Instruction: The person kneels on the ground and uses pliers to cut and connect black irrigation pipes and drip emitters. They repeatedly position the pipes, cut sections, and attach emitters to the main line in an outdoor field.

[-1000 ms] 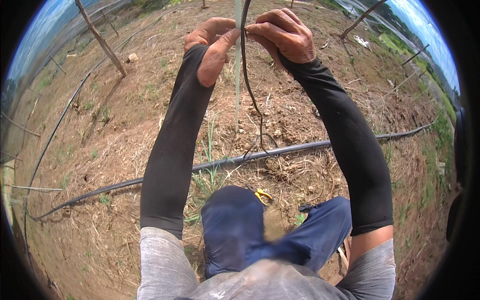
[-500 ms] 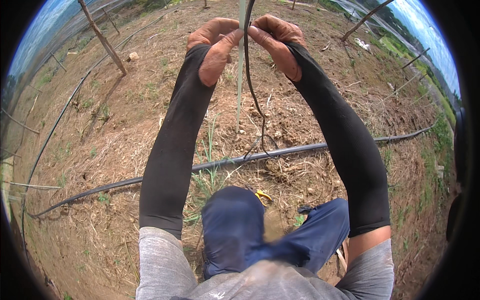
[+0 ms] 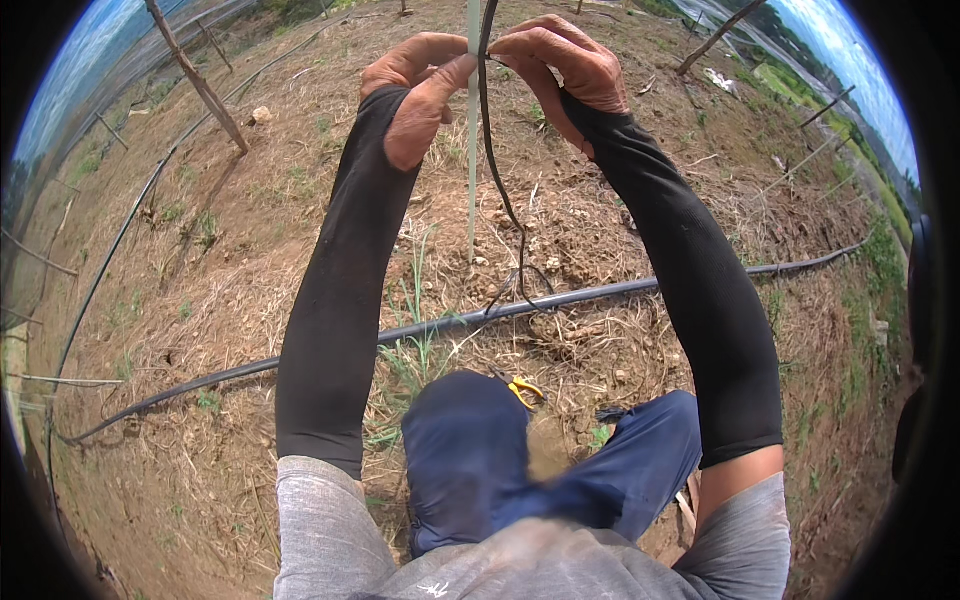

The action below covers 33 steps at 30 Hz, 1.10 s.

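A thin pale stake (image 3: 472, 150) stands upright in the dry soil, and a dark slender vine stem (image 3: 497, 180) rises beside it from the ground. My left hand (image 3: 420, 85) is raised at the stake's left, thumb and fingers pinching against the stake. My right hand (image 3: 560, 62) is at the stem's right, fingers closed on the stem near the frame's top. Both forearms wear long black sleeves. The tops of stake and stem run out of view.
A black irrigation hose (image 3: 450, 322) crosses the ground past the stem's base. Yellow-handled pruners (image 3: 522, 390) lie on the soil by my knee (image 3: 465, 440). Wooden posts (image 3: 195, 75) stand at the back left, more posts at the right. Dry grass covers the slope.
Both hands have drawn closer together around the stake and stem and shifted slightly upward. My right hand's fingers have curled tighter on the stem.
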Tool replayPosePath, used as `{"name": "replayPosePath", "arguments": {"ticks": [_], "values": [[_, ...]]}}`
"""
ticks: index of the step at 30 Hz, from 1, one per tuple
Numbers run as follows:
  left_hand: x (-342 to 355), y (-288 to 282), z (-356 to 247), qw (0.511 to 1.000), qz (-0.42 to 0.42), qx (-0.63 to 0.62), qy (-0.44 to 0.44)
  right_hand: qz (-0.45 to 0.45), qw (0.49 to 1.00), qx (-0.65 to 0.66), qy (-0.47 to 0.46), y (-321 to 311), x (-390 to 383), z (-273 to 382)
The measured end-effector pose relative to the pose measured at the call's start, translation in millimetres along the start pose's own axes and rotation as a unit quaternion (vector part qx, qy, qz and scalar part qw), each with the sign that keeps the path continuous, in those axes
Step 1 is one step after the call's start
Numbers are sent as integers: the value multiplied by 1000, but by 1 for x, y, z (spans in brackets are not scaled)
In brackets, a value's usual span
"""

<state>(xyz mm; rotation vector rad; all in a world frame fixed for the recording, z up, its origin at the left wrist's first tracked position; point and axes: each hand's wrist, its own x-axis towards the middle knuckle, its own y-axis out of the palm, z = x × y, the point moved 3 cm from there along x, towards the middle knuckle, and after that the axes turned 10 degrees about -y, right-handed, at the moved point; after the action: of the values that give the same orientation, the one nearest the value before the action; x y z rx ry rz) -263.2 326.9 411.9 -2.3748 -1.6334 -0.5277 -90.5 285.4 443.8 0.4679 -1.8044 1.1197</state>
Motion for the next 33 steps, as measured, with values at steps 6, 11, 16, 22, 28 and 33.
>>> {"name": "replayPosePath", "arguments": {"ticks": [6,11,16,22,28,33], "values": [[2,-1,-1,1000,9,2,8,87,964,-121,-220,-15,20,0],[2,-4,5,1000,5,-5,-5,127,967,-106,-194,-25,40,18],[2,-3,1,999,24,31,-6,70,993,-40,-86,-10,24,4],[2,-4,4,999,25,23,-7,9,955,169,243,12,-5,-5],[2,-2,6,999,14,35,7,14,727,487,484,15,-17,-13],[5,2,4,1000,1,8,21,-77,950,141,268,5,-14,3]]}}
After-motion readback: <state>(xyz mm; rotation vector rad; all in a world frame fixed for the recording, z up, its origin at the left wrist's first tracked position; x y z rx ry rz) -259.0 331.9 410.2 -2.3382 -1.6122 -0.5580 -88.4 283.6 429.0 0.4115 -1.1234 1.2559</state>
